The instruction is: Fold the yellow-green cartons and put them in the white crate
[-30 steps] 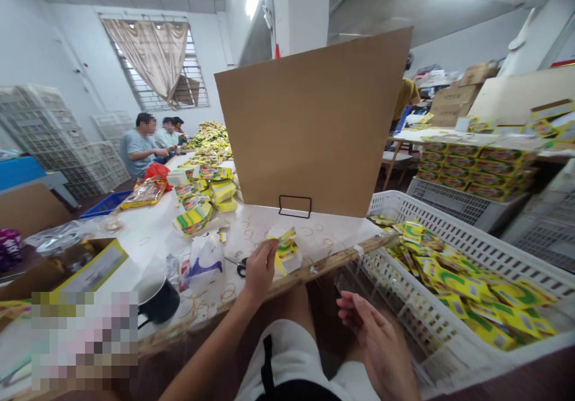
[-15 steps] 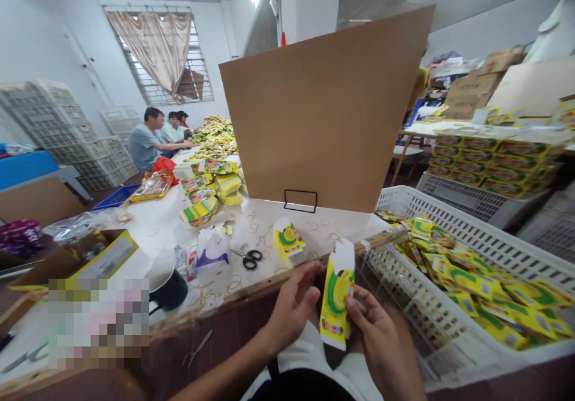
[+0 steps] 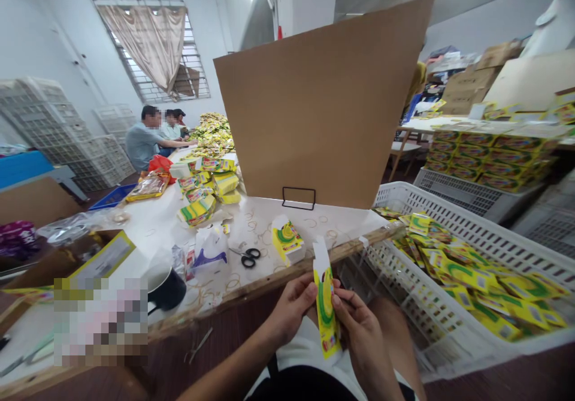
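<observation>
A small yellow and green cardboard box point(image 3: 326, 311) with its white top flaps standing up is held upright above my lap. My left hand point(image 3: 294, 308) is closed on its left edge, thumb toward the front. On the other side, my right hand point(image 3: 359, 326) grips the right edge, with some fingers hidden behind the box. Just beyond, at the table's edge, sits a stack of flat yellow cartons point(image 3: 287, 240). Black-handled scissors point(image 3: 248, 258) lie to the left of that stack.
A white plastic crate point(image 3: 449, 209) full of yellow packs stands at right. A brown cardboard panel point(image 3: 323, 113) rises behind the table. At left are a dark mug point(image 3: 168, 290) and bundled yellow cartons point(image 3: 197, 209). Several people point(image 3: 146, 140) sit further back.
My left hand has come in and taken hold of the box, which my right hand alone held before. The box has turned more edge-on and shifted slightly left.
</observation>
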`<action>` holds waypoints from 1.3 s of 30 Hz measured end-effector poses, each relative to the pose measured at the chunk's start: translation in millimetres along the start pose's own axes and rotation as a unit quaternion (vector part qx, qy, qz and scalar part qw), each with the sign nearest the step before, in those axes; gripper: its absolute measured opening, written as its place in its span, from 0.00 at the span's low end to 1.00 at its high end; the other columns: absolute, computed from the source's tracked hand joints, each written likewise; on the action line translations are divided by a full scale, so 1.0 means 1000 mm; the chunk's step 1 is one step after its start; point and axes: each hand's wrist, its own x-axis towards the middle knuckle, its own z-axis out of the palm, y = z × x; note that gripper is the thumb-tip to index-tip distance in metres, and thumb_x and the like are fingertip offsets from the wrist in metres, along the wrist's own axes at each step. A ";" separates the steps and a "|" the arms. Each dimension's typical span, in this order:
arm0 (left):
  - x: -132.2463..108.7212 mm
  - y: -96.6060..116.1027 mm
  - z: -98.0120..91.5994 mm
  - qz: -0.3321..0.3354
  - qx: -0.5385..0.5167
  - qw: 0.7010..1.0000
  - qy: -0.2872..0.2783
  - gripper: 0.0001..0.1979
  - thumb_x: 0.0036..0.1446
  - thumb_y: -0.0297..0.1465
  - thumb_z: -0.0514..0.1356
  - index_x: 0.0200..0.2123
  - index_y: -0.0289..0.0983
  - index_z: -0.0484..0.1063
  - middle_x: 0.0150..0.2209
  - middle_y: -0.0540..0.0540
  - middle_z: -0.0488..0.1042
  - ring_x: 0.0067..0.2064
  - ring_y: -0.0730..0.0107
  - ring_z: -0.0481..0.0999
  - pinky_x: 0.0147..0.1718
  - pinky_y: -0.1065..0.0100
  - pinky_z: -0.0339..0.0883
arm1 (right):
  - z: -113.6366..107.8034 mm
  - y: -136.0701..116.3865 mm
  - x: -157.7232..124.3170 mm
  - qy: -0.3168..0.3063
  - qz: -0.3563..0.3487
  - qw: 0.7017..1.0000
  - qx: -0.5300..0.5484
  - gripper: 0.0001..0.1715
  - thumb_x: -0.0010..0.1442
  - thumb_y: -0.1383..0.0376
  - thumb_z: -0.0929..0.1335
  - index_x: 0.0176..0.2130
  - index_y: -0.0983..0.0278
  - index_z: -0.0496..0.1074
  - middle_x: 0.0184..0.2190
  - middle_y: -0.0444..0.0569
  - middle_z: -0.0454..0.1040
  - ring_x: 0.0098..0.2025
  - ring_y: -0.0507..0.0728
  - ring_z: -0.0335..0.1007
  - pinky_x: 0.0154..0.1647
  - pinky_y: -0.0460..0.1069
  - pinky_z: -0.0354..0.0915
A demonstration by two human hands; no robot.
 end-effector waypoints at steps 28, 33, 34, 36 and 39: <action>-0.010 0.007 -0.010 0.009 0.191 0.981 0.023 0.36 0.54 0.31 0.61 0.62 0.40 0.47 0.34 0.46 0.76 0.35 0.66 0.76 0.36 0.66 0.68 | -0.002 -0.013 -0.004 0.004 -0.148 0.972 -0.181 0.31 0.50 0.60 0.72 0.53 0.58 0.63 0.40 0.49 0.77 0.38 0.58 0.74 0.38 0.50 0.70; -0.013 0.014 -0.015 -0.023 0.157 0.987 -0.040 0.24 0.51 0.29 0.64 0.51 0.39 0.63 0.32 0.48 0.75 0.35 0.68 0.75 0.35 0.69 0.66 | -0.001 -0.031 -0.008 -0.061 -0.137 0.963 -0.223 0.16 0.51 0.57 0.71 0.41 0.58 0.73 0.35 0.48 0.78 0.35 0.58 0.74 0.37 0.49 0.71; -0.013 0.013 -0.015 -0.032 0.142 0.988 -0.052 0.22 0.49 0.29 0.65 0.47 0.38 0.64 0.31 0.49 0.74 0.33 0.69 0.75 0.34 0.70 0.65 | 0.001 -0.037 -0.010 -0.065 -0.137 0.957 -0.246 0.12 0.51 0.56 0.70 0.36 0.58 0.75 0.31 0.47 0.78 0.32 0.58 0.74 0.33 0.48 0.71; -0.015 0.011 -0.016 -0.041 0.119 0.990 -0.067 0.19 0.46 0.29 0.67 0.41 0.37 0.65 0.30 0.48 0.75 0.32 0.69 0.75 0.31 0.72 0.65 | 0.006 -0.049 -0.013 -0.059 -0.149 0.940 -0.302 0.11 0.50 0.54 0.70 0.28 0.59 0.75 0.24 0.46 0.77 0.25 0.57 0.72 0.26 0.46 0.69; -0.016 0.010 -0.014 -0.039 0.106 0.991 -0.067 0.25 0.47 0.29 0.68 0.47 0.38 0.62 0.33 0.46 0.76 0.33 0.68 0.75 0.33 0.70 0.66 | 0.013 -0.059 -0.016 -0.022 -0.192 0.918 -0.346 0.13 0.49 0.54 0.70 0.23 0.60 0.74 0.23 0.47 0.77 0.25 0.57 0.72 0.26 0.47 0.69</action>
